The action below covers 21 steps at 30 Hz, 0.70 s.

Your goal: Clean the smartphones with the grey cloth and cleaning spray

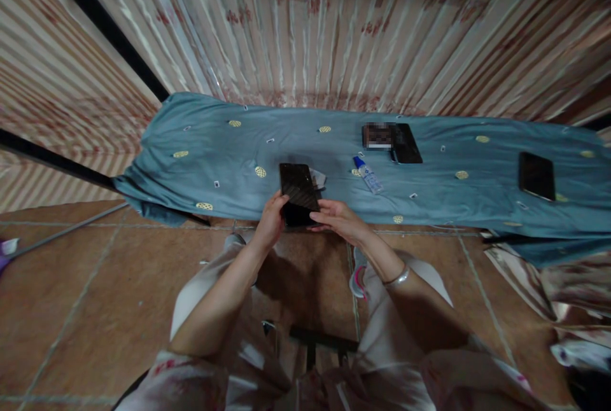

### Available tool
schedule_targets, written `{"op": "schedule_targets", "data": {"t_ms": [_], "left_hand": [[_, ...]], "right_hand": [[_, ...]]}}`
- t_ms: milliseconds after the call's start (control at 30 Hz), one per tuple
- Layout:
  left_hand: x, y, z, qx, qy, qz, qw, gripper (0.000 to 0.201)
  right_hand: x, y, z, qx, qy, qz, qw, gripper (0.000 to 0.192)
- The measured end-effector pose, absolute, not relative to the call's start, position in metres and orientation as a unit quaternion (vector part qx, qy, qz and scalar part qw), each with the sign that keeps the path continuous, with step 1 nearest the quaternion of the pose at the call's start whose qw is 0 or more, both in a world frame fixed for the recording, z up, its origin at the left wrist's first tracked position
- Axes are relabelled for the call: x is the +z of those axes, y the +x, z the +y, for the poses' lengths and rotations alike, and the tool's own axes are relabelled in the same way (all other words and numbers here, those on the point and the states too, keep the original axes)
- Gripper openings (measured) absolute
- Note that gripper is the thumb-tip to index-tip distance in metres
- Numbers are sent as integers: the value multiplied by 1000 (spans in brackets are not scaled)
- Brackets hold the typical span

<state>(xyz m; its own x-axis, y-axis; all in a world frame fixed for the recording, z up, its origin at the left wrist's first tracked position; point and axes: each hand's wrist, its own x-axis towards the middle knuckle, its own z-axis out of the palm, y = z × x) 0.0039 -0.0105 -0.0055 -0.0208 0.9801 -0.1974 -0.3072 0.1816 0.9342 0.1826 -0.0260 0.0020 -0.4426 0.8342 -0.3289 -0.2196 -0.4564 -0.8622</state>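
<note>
Both hands hold a black phone (298, 189) with a patterned back over the near edge of a table draped in blue cloth (214, 144). My left hand (272, 220) grips the phone's lower left side. My right hand (337, 218) holds its lower right corner, a metal bangle on that wrist. A crumpled white wrapper (318, 177) lies just behind the phone.
A small clear bottle with a blue cap (368, 175) lies right of the phone. Behind it sit a dark device and a blurred item (392, 142). Another black phone (536, 175) rests at the far right. Curtains hang behind; tiled floor below.
</note>
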Motion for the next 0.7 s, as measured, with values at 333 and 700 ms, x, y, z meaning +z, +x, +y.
{"op": "schedule_targets", "data": {"t_ms": [333, 700], "left_hand": [[12, 1, -16, 496, 351, 458, 649, 36], [2, -8, -17, 431, 420, 402, 690, 60]], "right_hand": [[1, 180, -25, 747, -382, -369, 400, 37], [-2, 187, -20, 689, -411, -400, 444, 35]]}}
